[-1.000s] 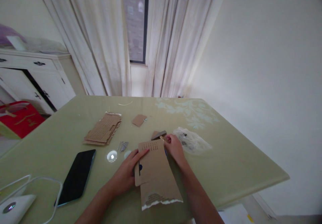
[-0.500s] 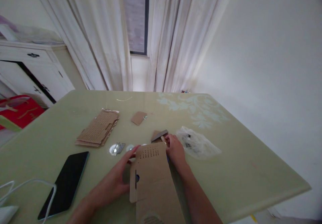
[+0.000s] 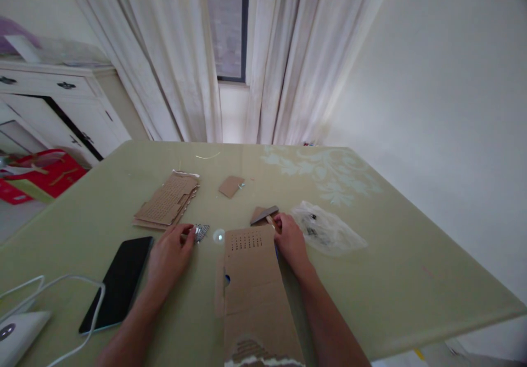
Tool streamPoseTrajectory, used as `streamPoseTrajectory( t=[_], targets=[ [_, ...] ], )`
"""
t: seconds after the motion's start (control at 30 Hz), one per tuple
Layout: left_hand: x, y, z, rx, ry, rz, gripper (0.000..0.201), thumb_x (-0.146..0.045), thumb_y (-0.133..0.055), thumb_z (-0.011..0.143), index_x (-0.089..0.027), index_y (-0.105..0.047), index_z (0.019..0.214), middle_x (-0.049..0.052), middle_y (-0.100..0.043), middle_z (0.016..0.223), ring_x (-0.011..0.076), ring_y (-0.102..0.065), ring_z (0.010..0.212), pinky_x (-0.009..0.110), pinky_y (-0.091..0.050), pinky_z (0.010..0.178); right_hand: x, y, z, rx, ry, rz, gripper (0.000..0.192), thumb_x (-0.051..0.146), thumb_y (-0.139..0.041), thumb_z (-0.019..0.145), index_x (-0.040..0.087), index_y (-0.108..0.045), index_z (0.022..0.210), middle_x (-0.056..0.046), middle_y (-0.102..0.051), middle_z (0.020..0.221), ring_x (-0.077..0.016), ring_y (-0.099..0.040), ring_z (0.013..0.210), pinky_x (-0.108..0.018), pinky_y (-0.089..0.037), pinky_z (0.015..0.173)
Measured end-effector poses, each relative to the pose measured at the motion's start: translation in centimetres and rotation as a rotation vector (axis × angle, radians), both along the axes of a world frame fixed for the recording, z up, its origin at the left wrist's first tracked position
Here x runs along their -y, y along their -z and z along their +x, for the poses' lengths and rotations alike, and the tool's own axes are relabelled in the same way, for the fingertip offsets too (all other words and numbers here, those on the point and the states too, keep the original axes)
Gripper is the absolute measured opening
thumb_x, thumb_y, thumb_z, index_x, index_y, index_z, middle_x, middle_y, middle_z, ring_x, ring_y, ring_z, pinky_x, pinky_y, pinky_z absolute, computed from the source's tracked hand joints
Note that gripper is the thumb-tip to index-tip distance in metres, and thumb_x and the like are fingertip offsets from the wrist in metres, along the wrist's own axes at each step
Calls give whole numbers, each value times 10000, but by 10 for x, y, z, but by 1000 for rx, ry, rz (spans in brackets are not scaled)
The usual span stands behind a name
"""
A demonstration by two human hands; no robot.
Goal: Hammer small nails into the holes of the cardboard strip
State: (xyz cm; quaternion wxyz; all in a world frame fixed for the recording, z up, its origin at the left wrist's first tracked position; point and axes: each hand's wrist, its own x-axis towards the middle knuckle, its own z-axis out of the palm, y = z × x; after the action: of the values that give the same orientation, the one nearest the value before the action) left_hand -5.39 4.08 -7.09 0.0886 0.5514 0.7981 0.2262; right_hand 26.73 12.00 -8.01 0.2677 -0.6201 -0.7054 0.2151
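A passable gap separates the left hand (image 3: 172,252) from the perforated cardboard (image 3: 254,284), which blocks the way rightward.

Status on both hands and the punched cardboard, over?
Left hand at the nails. Right hand gripping hammer handle. Punched cardboard between them; plastic bag beside right hand.
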Motion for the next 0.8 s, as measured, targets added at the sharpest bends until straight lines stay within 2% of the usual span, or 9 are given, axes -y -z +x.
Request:
streamPoseTrajectory(
  t=[0.13, 0.3, 0.4, 0.47, 0.57, 0.67, 0.73, 0.8],
  targets=[
    [-5, -3, 4, -109, -10, -58, 407, -390, -415, 1044, -151, -729, 1145, 162, -771, 1132, 325, -739, 1043, 404, -553, 909, -1, 0, 0, -1, -4, 7, 111, 205, -672, 897, 199, -696, 1004, -112, -734, 1052, -277, -672, 960, -341, -453, 823],
    [-11, -13, -5, -186, 17, -150, 334, -248, -412, 1006, -144, -724, 946, 224, -750, 1032, 390, -742, 959, 449, -546, 804, -1, 0, -1, -10, 2, 9, 98, 216, -686, 902, 203, -697, 998, -106, -738, 1037, -272, -673, 941, -339, -452, 810],
    [-17, -24, -8, -221, 13, -119, 365, -227, -356, 1020, -129, -708, 1010, 247, -742, 1040, 415, -719, 1041, 476, -541, 848, 0, -1, -1, -21, 9, 15, 93, 207, -688, 897, 205, -697, 990, -102, -736, 1028, -270, -670, 935, -341, -456, 811],
    [-20, -30, -3, -105, 12, 9, 367, -312, -380, 1035, -134, -695, 1098, 205, -754, 1038, 375, -718, 1007, 455, -551, 851, 1, -3, -2, -32, 15, 21, 73, 213, -683, 904, 205, -701, 974, -100, -731, 1022, -268, -670, 937, -344, -465, 825],
    [-19, -33, 13, 300, 77, 218, 432, -493, -503, 998, -173, -703, 1207, 91, -767, 968, 255, -697, 781, 353, -553, 706, 2, -10, -2, -64, 56, 60, 123, 305, -676, 942, 197, -719, 978, -120, -716, 1061, -282, -659, 992, -368, -477, 892],
    [-10, -30, 32, 634, 188, 279, 437, -593, -621, 947, -198, -738, 1093, 63, -786, 935, 223, -718, 788, 319, -572, 706, 6, -25, -3, -286, 83, 88, 275, 465, -680, 956, 198, -742, 983, -102, -716, 1016, -262, -635, 901, -362, -482, 846],
    [-2, -29, 43, 772, 233, 303, 404, -603, -690, 919, -205, -726, 977, 68, -794, 928, 232, -746, 858, 329, -605, 783, 11, -36, -4, -520, -29, -28, 388, 579, -648, 972, 209, -765, 963, -69, -722, 920, -241, -622, 814, -340, -471, 770],
    [4, -29, 51, 848, 260, 319, 381, -590, -722, 918, -210, -710, 947, 61, -785, 909, 230, -750, 880, 333, -617, 816, 16, -44, -5, -695, -170, -175, 515, 695, -592, 984, 221, -794, 974, -58, -733, 914, -234, -628, 813, -326, -456, 749]
  ],
)
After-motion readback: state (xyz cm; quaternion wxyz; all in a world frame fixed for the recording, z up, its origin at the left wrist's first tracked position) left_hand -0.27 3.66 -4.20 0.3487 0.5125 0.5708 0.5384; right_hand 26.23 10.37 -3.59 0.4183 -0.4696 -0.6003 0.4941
